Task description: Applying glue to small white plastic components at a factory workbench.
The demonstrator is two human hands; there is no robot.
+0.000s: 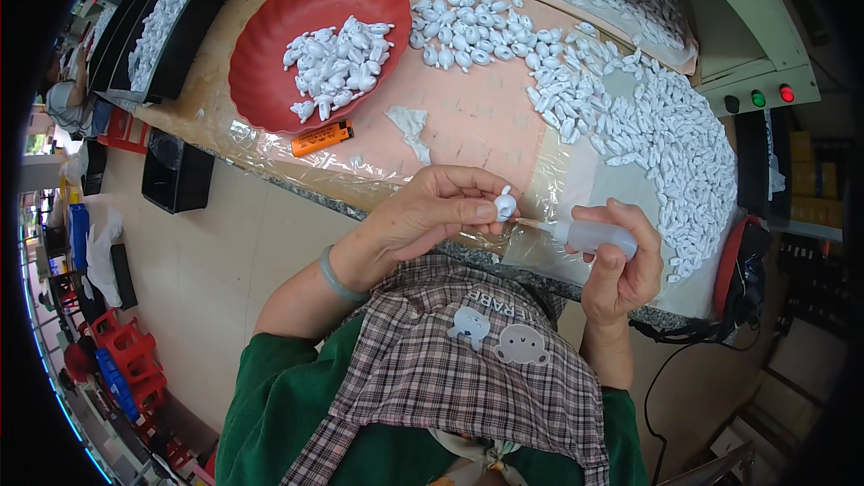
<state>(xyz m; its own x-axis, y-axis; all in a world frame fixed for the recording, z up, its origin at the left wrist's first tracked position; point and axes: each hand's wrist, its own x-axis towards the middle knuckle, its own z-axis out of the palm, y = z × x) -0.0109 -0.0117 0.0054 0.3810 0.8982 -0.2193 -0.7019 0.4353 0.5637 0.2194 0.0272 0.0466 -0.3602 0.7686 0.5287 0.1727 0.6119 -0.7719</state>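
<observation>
Between the thumb and fingers of my left hand (447,204) is a small white plastic figure part (505,205), held just past the table's front edge. My right hand (627,256) grips a translucent squeeze bottle (596,238) with a thin nozzle (533,223). That nozzle points left at the figure part, its tip very close; whether they touch I cannot tell. Beyond my left hand lies a crumpled white tissue (410,130). Farther left, a red scalloped bowl (261,45) carries a heap of similar white parts (335,65).
An orange cylinder, perhaps a lighter (322,139), lies by the bowl. Loose white parts (472,22) spread across the back, and a large pile (670,148) covers the right side. A cabinet with coloured buttons (759,98) stands back right. Black trays (184,22) hold more parts at left.
</observation>
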